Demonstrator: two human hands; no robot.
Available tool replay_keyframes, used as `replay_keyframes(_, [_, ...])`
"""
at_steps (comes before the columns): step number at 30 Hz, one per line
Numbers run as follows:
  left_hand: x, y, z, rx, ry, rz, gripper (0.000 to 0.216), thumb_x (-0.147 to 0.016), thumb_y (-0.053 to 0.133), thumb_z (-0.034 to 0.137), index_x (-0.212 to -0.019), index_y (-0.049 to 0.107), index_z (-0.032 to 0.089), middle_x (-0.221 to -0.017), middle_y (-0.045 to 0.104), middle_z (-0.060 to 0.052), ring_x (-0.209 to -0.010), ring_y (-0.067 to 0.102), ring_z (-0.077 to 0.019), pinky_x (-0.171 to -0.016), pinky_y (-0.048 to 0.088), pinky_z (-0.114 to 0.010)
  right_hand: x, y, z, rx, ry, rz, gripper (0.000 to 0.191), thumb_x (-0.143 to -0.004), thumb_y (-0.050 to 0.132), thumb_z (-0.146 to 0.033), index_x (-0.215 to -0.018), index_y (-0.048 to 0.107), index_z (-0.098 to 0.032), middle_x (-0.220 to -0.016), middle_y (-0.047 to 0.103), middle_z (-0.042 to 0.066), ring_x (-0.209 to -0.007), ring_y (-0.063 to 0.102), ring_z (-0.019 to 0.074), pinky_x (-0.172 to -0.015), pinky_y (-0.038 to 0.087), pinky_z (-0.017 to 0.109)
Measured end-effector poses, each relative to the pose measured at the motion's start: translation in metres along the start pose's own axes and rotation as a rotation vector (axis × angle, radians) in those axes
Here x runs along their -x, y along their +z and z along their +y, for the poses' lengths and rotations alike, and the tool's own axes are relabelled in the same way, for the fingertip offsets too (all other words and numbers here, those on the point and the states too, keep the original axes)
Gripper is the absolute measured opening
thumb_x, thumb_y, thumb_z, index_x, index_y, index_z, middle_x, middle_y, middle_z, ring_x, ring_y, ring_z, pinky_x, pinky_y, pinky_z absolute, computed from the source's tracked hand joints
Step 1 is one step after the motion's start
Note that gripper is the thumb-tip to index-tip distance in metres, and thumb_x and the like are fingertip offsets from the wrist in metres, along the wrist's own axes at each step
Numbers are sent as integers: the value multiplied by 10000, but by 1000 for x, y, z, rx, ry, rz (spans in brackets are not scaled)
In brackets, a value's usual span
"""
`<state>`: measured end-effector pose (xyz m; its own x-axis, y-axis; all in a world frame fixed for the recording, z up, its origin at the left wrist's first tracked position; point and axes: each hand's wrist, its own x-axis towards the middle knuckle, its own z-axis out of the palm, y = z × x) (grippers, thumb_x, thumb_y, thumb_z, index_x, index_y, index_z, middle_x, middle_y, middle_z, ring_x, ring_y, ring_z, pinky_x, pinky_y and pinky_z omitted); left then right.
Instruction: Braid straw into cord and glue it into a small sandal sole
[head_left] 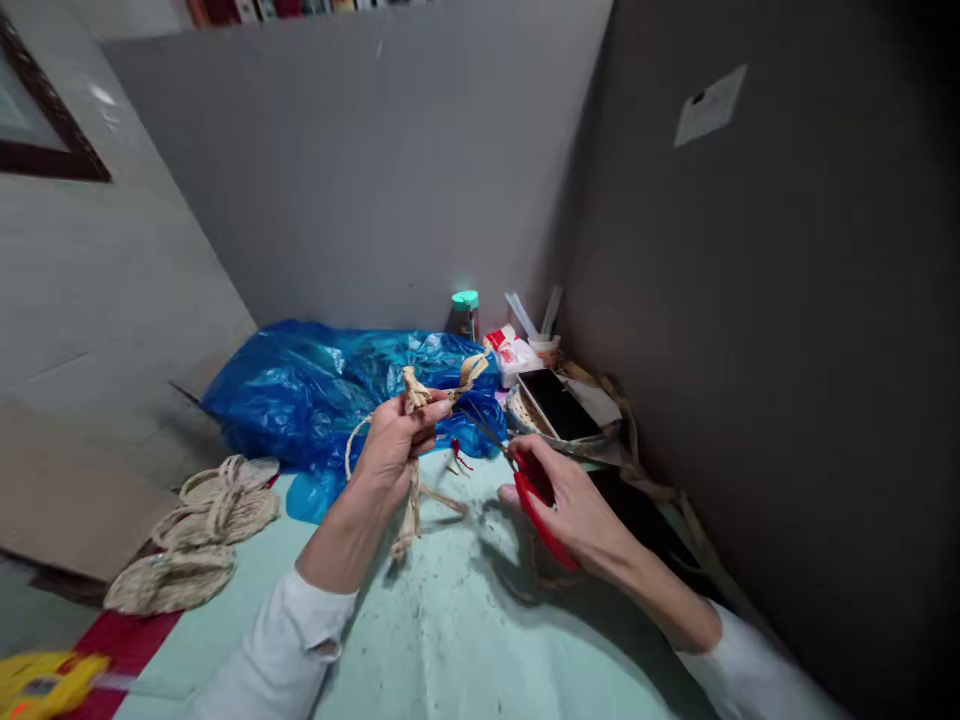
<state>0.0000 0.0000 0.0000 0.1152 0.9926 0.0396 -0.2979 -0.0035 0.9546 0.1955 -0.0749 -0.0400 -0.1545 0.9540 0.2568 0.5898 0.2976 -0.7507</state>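
My left hand (396, 440) is closed on a small figure of pale plaited straw (411, 510), held above the table. Its strands hang below my fingers, and a loop of straw (472, 370) sticks out past the fingertips. In my right hand (574, 500) is a pair of red-handled scissors (541, 520), fingers through the handles. The blades point up and left toward the straw near my left fingertips. Whether they touch it I cannot tell. Small red threads (460, 456) lie on the table behind.
A blue plastic bag (300, 390) spreads behind my hands. Woven straw sandals (225, 500) lie left on the pale green table cover (450, 640). A basket (525, 415) holding a phone (561, 404) stands back right, near a green-lidded jar (465, 315). A yellow glue gun (52, 682) lies front left.
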Motion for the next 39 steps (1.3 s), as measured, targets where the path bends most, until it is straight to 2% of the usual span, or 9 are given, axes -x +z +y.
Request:
replay_keyframes(8, [8,13,-4,-41,-61,-96,269,-530,830,187,-716,651,113,-508,432,87,-413,279,-7,-404,176,-165,-3,0,0,-12,21,-18,295,-885,545,-479,-1006,497,-215,-819,559,-7,-738,497,175,-695,373,284])
replay_keyframes(12, [12,18,-10,-66,-111,-122,272,-506,832,200,-697,662,106,-552,515,52,-426,315,-9,-405,193,-162,0,-1,-1,-20,4,-14,262,-898,544,-463,-987,515,-218,-766,547,-25,-714,482,158,-660,357,254])
replay_keyframes(19, [8,17,-12,-114,-178,-104,217,-501,804,148,-668,677,94,-480,485,66,-397,312,-4,-385,184,-152,3,4,-1,5,-9,-31,80,-898,503,-270,-875,555,-215,-611,477,-64,-558,374,109,-584,312,222])
replay_keyframes(22, [5,16,-17,-146,-246,-97,139,-557,759,80,-648,654,82,-467,488,64,-375,300,2,-365,164,-144,4,5,1,15,2,-72,64,-849,495,-187,-828,551,-210,-588,470,-64,-547,366,106,-570,305,217])
replay_keyframes(25, [2,14,-24,-194,-306,-95,103,-711,706,30,-682,629,91,-505,506,72,-372,314,-1,-344,174,-131,3,4,4,40,17,-96,68,-818,506,-164,-787,554,-200,-578,460,-56,-554,357,110,-568,291,222])
replay_keyframes(28, [0,13,-28,-237,-339,-97,142,-856,657,73,-729,606,108,-569,521,83,-387,358,-10,-327,225,-123,2,4,6,64,17,-107,66,-801,522,-156,-765,563,-193,-588,461,-46,-566,357,115,-578,283,230])
replay_keyframes(30, [0,14,-28,-247,-343,-97,143,-877,643,77,-744,603,110,-578,523,86,-388,366,-11,-324,236,-121,0,4,7,72,17,-110,71,-811,519,-159,-768,564,-193,-596,472,-41,-569,366,117,-584,286,232])
replay_keyframes(35, [4,18,-22,-241,-314,-94,141,-775,640,-32,-701,624,87,-498,548,56,-362,343,-1,-339,207,-117,-1,8,8,88,44,-83,91,-873,553,-295,-847,535,-210,-621,501,-50,-567,382,114,-590,298,223])
replay_keyframes(39, [7,20,-25,-254,-323,-97,141,-757,658,-30,-689,625,89,-486,507,72,-376,349,-4,-349,222,-119,2,7,5,109,69,-83,200,-898,532,-342,-757,473,-215,-574,430,-66,-546,346,105,-563,278,214])
